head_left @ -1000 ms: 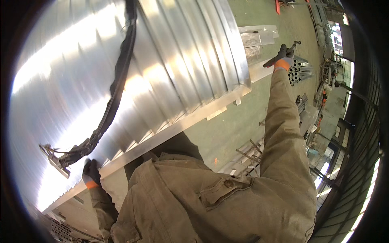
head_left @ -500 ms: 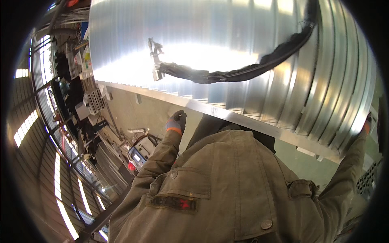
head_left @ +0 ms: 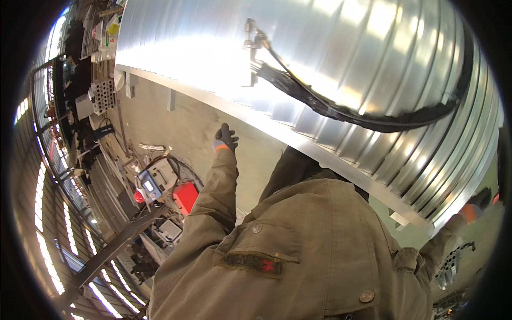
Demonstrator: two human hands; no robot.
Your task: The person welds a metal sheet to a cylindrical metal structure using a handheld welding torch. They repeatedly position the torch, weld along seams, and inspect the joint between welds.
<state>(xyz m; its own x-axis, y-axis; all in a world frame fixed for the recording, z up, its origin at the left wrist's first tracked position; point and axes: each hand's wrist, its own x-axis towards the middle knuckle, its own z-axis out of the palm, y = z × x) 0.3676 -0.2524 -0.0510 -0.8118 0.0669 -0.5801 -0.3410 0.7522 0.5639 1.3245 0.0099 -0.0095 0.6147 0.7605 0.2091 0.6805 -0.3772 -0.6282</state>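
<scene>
- The left hand, in a dark work glove with grey and an orange cuff (head_left: 226, 137), is raised over the greenish-grey floor (head_left: 200, 114), just short of the wide, silvery, ribbed metal surface (head_left: 330, 58) and apart from it.
- Its fingers are bent inward and bunched; they show no object, but I cannot tell whether the palm is hollow or closed on something small.
- The right hand, in a similar dark glove with an orange cuff (head_left: 479, 201), is out at the far right, by the end of the ribbed surface.
- Motion blur smears the right fingers, so how far apart they are, whether they grip anything and whether they touch the metal edge cannot be told.
- The ribbed surface spans the upper picture in front of the person, its straight, pale metal front rail (head_left: 266, 127) slanting down to the right.
- On it lies a black, sleeved, curved hose (head_left: 368, 122), with a small metal bracket-like fitting (head_left: 249, 56) at its left end; neither of the 2 hands is on them.
- White glare washes out the metal around the fitting, blurring its outline.
- The hose's other end runs up the right side into the dark lens rim, which also cuts off the ribbed surface.
- The olive-brown jacket (head_left: 320, 240) hides the area below the rail.
- At lower left, a red box (head_left: 185, 197) is partly covered by the left sleeve (head_left: 218, 181).
</scene>
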